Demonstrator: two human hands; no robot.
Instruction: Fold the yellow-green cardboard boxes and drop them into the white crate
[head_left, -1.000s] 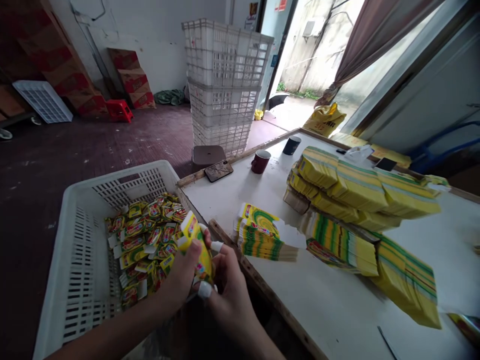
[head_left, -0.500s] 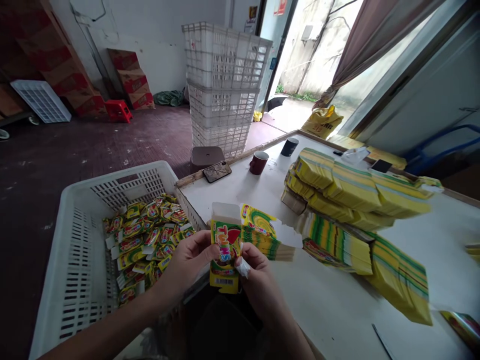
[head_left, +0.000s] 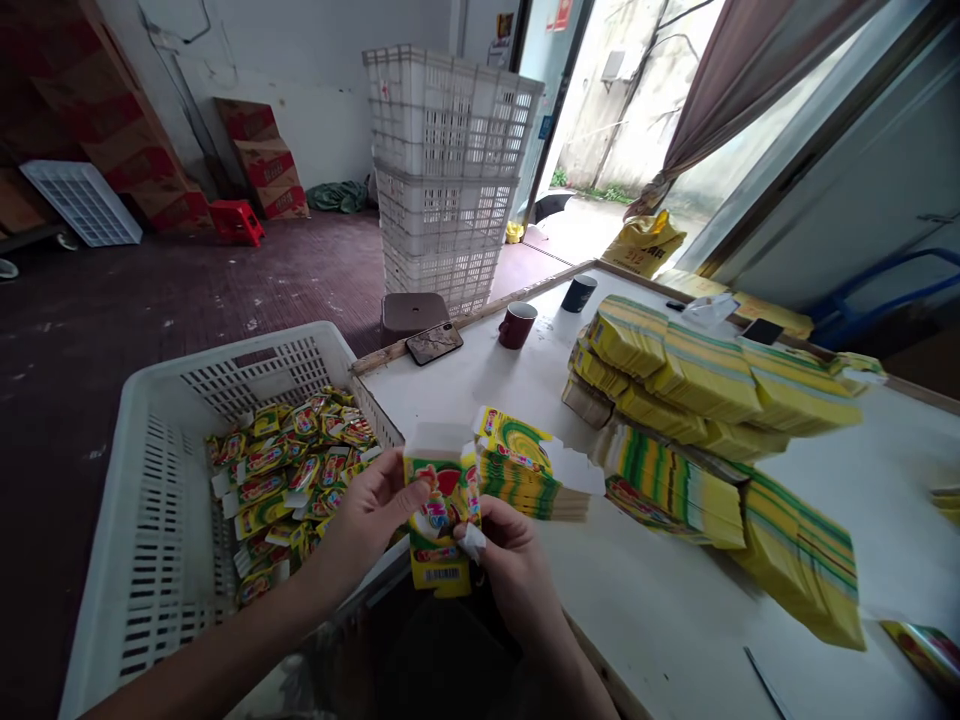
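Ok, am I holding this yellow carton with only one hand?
No, the left hand and the right hand both grip the yellow carton, one at each side.

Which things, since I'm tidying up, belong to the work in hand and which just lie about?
Seemingly in use:
yellow-green printed cardboard carton, held by left hand and right hand
stacked yellow cardboard cartons
white slatted plastic basket of small yellow cartons

Seemingly lying about:
round maroon mug
round black mug
rectangular phone with patterned brown back
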